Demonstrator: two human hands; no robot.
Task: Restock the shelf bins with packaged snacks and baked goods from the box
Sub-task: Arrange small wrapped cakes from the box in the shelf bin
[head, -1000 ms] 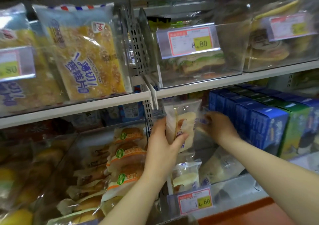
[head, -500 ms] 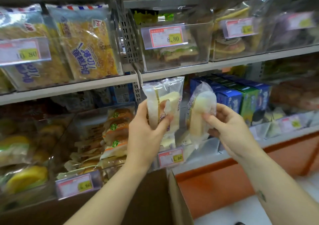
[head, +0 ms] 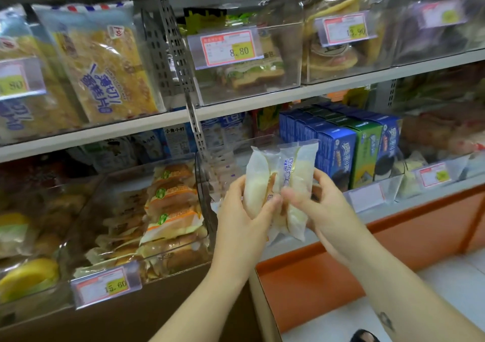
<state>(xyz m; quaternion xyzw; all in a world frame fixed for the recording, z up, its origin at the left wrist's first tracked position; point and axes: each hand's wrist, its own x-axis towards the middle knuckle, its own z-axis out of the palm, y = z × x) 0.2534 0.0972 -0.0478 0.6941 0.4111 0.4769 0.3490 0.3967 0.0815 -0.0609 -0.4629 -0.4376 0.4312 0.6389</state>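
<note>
1. Packets of pale cream bread in clear film, two in number, are held upright in the air in front of the lower shelf. The left packet (head: pixel 256 184) and the right packet (head: pixel 299 184) stand side by side and touch along their inner edges.
2. The left hand (head: pixel 241 218) grips the left packet from below and behind, with the thumb curled across its front.
3. The right hand (head: pixel 325 207) grips the right packet, with the fingers curled round its outer edge. The thumb is blurred where the two packets meet.
4. Just behind the packets sits a clear plastic bin (head: pixel 258 140) holding more pale packets.
5. To the left of it, a second clear bin (head: pixel 202 184) holds orange-labelled buns (head: pixel 173 210) stacked flat. A red-bordered price tag (head: pixel 106 286) reading 15.60 hangs on its front.
6. To the right stand blue cardboard cookie boxes (head: pixel 336 150) and one green cookie box (head: pixel 367 152), upright in a row.
7. On the upper shelf, a bag of yellow sliced cake (head: pixel 105 63) stands at the left. A clear sandwich bin (head: pixel 249 92) at the centre carries a tag reading 8.80.
8. Below the forearms lies a brown cardboard box (head: pixel 183 310), next to the orange base panel (head: pixel 393 242) of the shelving.
</note>
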